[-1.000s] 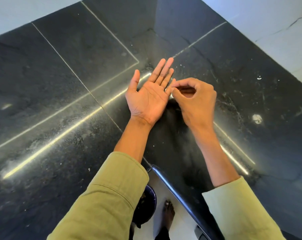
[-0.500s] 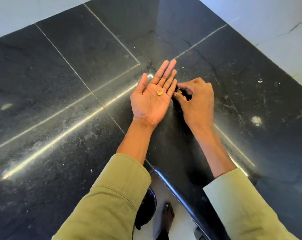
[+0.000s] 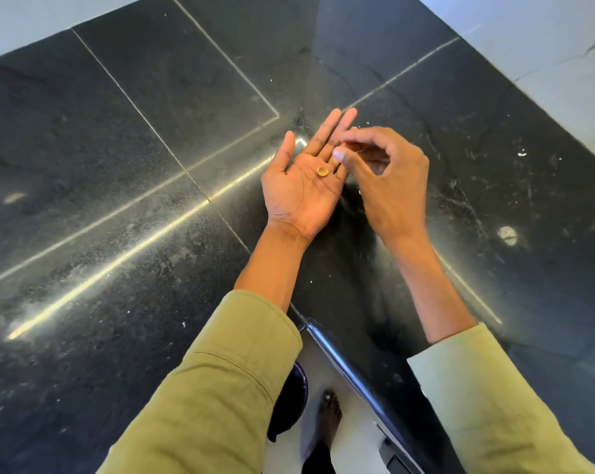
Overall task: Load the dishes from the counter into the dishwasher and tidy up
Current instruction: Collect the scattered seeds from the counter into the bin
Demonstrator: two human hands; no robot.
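On the open left hand (image 3: 304, 193) lies an unmarked yellow piece (image 3: 322, 171).

no readable text, labels, brands, numbers or signs on any surface

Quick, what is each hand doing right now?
Left hand: open, palm up, a small yellow crumb lying on it.
Right hand: fingertips pinched together; holding anything, cannot tell.

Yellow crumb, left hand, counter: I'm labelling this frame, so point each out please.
yellow crumb (image 3: 322, 171), head view, its middle.
left hand (image 3: 301, 196), head view, open palm.
counter (image 3: 118, 131), head view, bare dark slab.
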